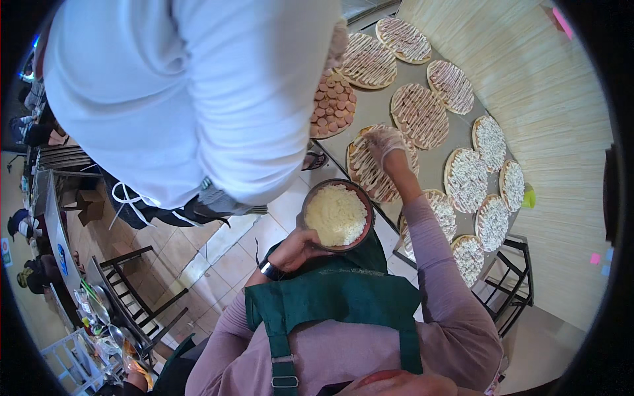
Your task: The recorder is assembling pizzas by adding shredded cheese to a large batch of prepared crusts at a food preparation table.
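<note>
Left hand (296, 249): gripped the rim of a brown bowl (337, 216) of grated cheese, held at chest height beside the table (441, 158). Right hand (384, 144), gloved: fingers loosely spread over a striped pizza base (371, 170) on the table.

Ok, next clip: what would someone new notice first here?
Probably the long table on the right, lined with round pizza bases carrying pale toppings. At centre, the left hand holds a bowl of grated cheese while the gloved right hand reaches over one pizza. A person in a white top fills the upper left.
</note>
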A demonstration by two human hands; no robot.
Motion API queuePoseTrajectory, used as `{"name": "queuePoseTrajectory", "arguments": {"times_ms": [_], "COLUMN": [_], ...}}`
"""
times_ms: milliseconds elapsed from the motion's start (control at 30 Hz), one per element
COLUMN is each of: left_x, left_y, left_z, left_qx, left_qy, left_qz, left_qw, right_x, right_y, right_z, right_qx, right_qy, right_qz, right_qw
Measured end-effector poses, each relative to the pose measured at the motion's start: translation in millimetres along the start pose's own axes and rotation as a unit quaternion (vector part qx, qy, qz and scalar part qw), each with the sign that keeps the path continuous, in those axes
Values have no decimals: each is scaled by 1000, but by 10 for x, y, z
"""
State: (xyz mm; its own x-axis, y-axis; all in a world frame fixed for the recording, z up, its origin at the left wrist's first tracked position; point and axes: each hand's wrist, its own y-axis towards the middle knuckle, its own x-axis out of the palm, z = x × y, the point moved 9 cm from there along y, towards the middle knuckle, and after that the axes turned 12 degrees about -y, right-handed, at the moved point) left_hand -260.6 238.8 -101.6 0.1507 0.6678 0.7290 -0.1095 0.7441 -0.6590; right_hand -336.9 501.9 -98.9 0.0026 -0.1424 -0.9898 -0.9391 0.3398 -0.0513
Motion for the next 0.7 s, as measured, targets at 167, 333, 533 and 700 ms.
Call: {"name": "queuePoseTrajectory", "arguments": {"times_ms": [167, 333, 533, 700], "left_x": [-34, -27, 18, -21], "left_y": [44, 14, 8, 18], "left_z": [-17, -10, 9, -11], "left_qx": [8, 6, 13, 13], "left_qy": [3, 2, 4, 3], "left_qz": [-1, 4, -8, -6], "left_qw": [1000, 1000, 1000, 1000], "right_x": [278, 438, 368, 182], "right_y": [-304, -693, -695, -344], "right_z": [-217, -420, 108, 444], "right_qx": [-49, -152, -1, 102], "right_qy": [-58, -96, -19, 525], "right_qz": [1, -114, -188, 32], "right_qw": [997, 977, 982, 844]}}
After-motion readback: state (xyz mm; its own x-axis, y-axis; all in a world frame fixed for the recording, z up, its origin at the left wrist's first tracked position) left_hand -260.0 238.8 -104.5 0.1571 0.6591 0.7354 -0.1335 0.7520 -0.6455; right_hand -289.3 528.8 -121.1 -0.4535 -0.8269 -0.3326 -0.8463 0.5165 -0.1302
